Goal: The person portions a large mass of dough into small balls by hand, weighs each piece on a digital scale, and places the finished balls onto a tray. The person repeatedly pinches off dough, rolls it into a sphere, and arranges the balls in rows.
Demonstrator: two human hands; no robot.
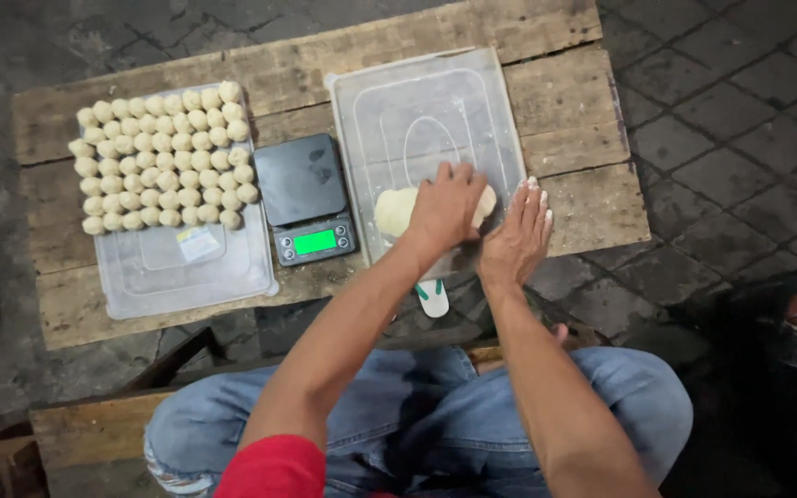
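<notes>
Dough lump (397, 210) under left hand (446, 210), seemingly gripped; right hand (518, 235) open.

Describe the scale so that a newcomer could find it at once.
Look at the wooden table. Between its two clear plastic lids sits the scale, left of the left hand. It is the only black, square thing, with a glowing green screen.
</notes>
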